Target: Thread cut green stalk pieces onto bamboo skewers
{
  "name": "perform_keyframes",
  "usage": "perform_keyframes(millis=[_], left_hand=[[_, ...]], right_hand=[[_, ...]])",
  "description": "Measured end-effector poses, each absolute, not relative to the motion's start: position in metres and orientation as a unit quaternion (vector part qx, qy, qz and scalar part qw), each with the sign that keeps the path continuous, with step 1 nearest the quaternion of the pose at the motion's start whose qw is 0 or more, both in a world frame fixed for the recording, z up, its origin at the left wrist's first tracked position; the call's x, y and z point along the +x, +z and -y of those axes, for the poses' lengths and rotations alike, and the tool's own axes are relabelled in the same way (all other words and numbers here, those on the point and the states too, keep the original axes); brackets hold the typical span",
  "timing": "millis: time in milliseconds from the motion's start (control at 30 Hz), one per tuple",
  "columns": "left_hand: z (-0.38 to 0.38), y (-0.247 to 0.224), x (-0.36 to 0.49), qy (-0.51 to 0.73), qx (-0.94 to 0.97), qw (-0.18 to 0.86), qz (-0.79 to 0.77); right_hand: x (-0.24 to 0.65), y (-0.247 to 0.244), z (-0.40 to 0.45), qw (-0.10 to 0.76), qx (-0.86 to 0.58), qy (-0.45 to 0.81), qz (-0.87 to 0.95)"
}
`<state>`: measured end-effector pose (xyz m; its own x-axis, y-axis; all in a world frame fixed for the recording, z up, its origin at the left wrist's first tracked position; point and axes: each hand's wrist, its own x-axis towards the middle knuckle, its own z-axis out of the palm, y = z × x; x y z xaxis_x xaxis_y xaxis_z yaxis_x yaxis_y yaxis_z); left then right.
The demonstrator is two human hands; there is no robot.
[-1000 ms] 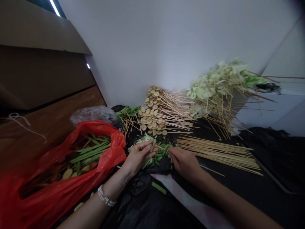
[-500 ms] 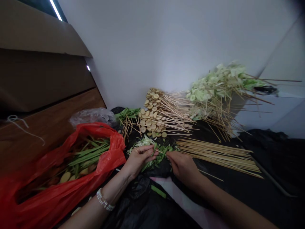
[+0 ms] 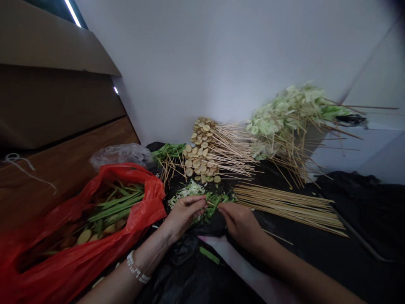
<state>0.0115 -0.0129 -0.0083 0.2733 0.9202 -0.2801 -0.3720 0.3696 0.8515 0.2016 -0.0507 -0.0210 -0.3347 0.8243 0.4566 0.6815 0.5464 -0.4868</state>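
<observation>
Near the centre, my left hand (image 3: pixel 186 213) pinches a small green vegetable piece at the tip of a wooden skewer (image 3: pixel 212 204). My right hand (image 3: pixel 238 219) is closed round that same skewer, whose other end sticks out beyond the wrist. Just behind both hands lies a pile of cut green pieces (image 3: pixel 218 200), with white shreds (image 3: pixel 192 190) at its left. Bare skewers (image 3: pixel 291 209) lie in a bundle to the right of my right hand. One loose green piece (image 3: pixel 209 255) rests on the black plastic (image 3: pixel 190 274) in front.
An open red bag (image 3: pixel 152 190) at the left holds long green pieces and slices. Skewered pale slices (image 3: pixel 202 158) are stacked behind the hands, beside skewered green stalks (image 3: pixel 171 152). Skewered leafy cabbage (image 3: pixel 291 109) leans by the white wall (image 3: pixel 221 55) at the right.
Both hands stay together at the skewer. My right hand has moved slightly left, towards my left hand. The whole view has shifted a little.
</observation>
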Motion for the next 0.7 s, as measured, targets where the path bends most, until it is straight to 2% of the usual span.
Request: perform_keyframes(millis=[167, 500, 700], left_hand=[[0.0109, -0.0035, 0.0107, 0.504, 0.328, 0.7, -0.386], [0.0193, -0.0104, 0.0175, 0.461, 0.349, 0.716, -0.39], [0.0174, -0.0032, 0.0176, 0.5, 0.352, 0.686, -0.394]], right_hand=[[0.2016, -0.0166, 0.0498, 0.348, -0.461, 0.105, 0.809], [0.1965, -0.0201, 0.0528, 0.356, -0.461, 0.127, 0.803], [0.1983, -0.0168, 0.0509, 0.345, -0.47, 0.138, 0.801]])
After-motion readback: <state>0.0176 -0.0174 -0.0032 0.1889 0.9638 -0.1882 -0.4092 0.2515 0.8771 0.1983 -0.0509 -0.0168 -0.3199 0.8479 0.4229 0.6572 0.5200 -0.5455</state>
